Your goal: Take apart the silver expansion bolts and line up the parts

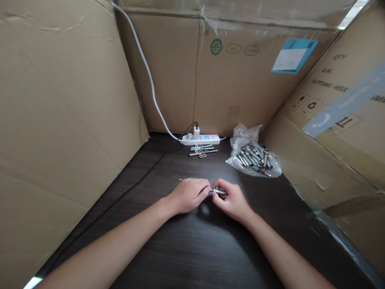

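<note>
A silver metal expansion bolt [221, 192] is held between my two hands just above the dark table, lying roughly sideways. My right hand [233, 199] pinches its sleeve between thumb and fingertips. At its left end, the closed fingers of my left hand [191, 195] grip the bolt and hide much of that end. A small pale tip shows beyond the left knuckles; what it belongs to is unclear. Farther back lie several long bolts [202, 148] in a row, with loose nuts and washers [204, 155] among them.
An open clear plastic bag [249, 134] with several metal expansion bolts [254, 156] lies at the back right. Behind the loose bolts sits a white power strip [209, 139] with a charger and cables. A black cable [132, 186] crosses the table's left side. Cardboard walls [168, 80] enclose three sides.
</note>
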Available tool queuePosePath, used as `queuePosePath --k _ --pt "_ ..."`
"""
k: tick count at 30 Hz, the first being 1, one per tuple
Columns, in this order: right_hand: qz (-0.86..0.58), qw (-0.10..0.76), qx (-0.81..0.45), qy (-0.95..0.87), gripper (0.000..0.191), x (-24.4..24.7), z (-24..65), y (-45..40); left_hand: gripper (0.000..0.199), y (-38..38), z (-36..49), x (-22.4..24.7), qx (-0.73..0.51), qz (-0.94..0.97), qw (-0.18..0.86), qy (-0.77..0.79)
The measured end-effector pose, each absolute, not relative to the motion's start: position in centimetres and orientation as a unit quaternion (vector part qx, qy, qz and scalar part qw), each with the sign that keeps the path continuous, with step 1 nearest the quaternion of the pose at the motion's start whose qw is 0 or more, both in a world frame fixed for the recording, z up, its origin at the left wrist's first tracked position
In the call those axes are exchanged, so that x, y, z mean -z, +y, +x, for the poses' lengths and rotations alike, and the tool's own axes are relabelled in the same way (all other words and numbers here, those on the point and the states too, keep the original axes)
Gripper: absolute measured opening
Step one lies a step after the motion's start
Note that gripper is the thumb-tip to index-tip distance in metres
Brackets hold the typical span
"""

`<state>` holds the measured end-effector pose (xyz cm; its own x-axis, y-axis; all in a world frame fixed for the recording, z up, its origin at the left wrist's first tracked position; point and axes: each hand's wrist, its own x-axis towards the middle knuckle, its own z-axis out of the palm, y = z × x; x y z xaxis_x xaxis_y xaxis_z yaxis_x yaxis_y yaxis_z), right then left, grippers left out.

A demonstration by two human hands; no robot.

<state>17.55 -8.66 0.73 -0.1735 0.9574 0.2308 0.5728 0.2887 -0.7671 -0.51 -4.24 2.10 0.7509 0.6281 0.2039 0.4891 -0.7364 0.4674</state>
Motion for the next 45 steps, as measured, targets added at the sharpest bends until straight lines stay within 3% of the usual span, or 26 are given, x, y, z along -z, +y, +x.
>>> queuePosePath --k 3,7,19,27,31,45 --pt "-0.534 0.364 -0.270 -0.714 0.006 -0.75 17.55 -8.64 0.031 -4.25 -0.57 -2.19 -0.185 0.908 0.197 0.319" --pt "-0.536 0.380 -0.273 -0.703 0.007 -0.40 17.69 -8.57 0.018 -4.61 -0.75 -2.70 -0.225 0.890 0.225 0.326" --pt "-0.533 0.380 -0.273 -0.705 0.007 -0.29 17.72 -8.54 0.014 -4.63 -0.66 -2.75 -0.204 0.906 0.226 0.295" --pt "-0.535 0.368 -0.276 -0.708 0.007 -0.68 17.54 -8.64 0.027 -4.20 -0.52 -2.21 -0.195 0.909 0.196 0.311" --pt "-0.536 0.382 -0.273 -0.702 0.007 -0.58 17.61 -8.61 0.017 -4.43 -0.66 -2.61 -0.227 0.890 0.218 0.330" --pt "-0.531 0.382 -0.283 -0.702 0.006 -0.27 17.73 -8.60 0.013 -4.59 -0.64 -2.65 -0.193 0.909 0.218 0.299"
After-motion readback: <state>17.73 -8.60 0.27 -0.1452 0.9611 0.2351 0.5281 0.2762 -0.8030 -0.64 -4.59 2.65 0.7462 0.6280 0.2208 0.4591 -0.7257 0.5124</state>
